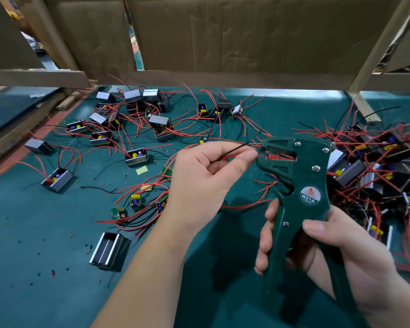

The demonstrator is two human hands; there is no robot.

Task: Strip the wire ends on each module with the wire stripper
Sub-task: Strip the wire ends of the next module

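Left hand [206,176] pinches thin red wire [262,155] beside dark-green pistol-grip wire stripper [301,176]; right hand [329,247] wraps its handles. Seat end squarely, hold taut, then squeeze.

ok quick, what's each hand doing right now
Left hand: closed, pinching a red wire and a black wire.
Right hand: closed around the wire stripper handles.

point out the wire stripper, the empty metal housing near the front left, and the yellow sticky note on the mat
wire stripper [308,176]: head view, on its green body above the round label
empty metal housing [108,250]: head view, on its open inner channel
yellow sticky note [141,171]: head view, on the paper's middle
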